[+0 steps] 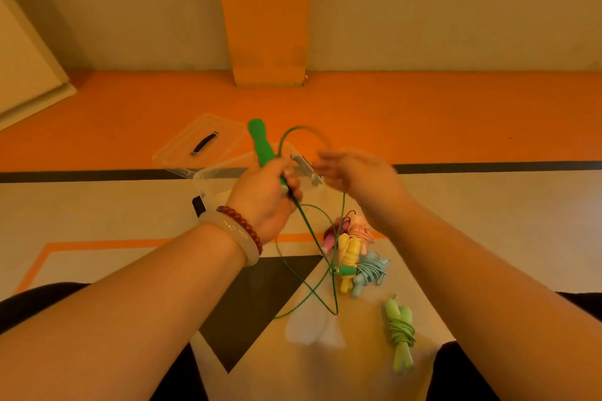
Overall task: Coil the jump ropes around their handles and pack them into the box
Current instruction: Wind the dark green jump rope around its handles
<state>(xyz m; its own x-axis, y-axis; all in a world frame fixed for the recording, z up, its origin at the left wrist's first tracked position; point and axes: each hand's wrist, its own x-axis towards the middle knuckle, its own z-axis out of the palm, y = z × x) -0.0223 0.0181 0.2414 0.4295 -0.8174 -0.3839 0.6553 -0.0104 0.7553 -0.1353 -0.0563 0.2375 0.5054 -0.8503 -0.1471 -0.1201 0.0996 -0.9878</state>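
Floor (456, 205), orange-and-cream painted. Left hand (264, 202) clenched round bright green plastic jump-rope handle (260, 143). Thin green cord (312, 286) trails below grip: likely light, limp, tangle-prone; take hold close to handle. Right hand (355, 179) beside grip, blurred, hold cannot be told. Clear plastic box (208, 174) just behind grip.

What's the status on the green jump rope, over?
Left hand grips green handle; right hand blurred, grip unclear. Green cord loose, looped over floor, crossing bundled ropes. Clear box open.
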